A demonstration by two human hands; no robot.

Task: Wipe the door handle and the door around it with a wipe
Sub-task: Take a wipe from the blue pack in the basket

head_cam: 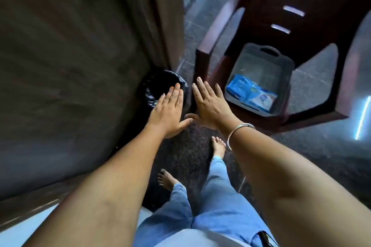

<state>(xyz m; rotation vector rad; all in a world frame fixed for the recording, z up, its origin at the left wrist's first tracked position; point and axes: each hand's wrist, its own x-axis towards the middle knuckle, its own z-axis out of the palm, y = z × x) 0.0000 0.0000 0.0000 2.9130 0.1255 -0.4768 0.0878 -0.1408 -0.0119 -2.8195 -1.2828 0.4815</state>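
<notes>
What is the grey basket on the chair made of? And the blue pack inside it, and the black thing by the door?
Grey basket: looks like matte moulded plastic, with a handle slot cut in its rim. Blue pack: seems to be soft glossy plastic film, since it creases and shines. Black thing: probably a thin plastic bin bag, crinkly and shiny.

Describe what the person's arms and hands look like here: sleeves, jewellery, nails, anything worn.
Both forearms are bare, with no sleeves in view. The right hand has a thin silver bangle at its wrist. The left hand shows orange-tinted nails and no jewellery. No gloves on either.
</notes>
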